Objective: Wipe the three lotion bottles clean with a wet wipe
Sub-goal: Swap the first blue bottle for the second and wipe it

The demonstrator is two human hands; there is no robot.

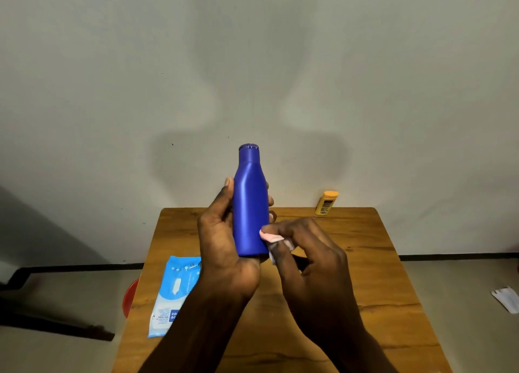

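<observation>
My left hand (222, 232) grips a tall blue lotion bottle (250, 201) upright above the wooden table (365, 274), thumb on its left side and fingers wrapped behind. My right hand (306, 249) pinches a small folded white wet wipe (276, 242) and presses it against the bottle's lower right side. A small yellow lotion bottle (326, 203) stands at the table's far right edge, by the wall. No third bottle is in view.
A blue and white pack of wet wipes (175, 291) lies flat on the table's left side. A red round object (130, 297) shows below the table's left edge. White paper (507, 298) lies on the floor at the right.
</observation>
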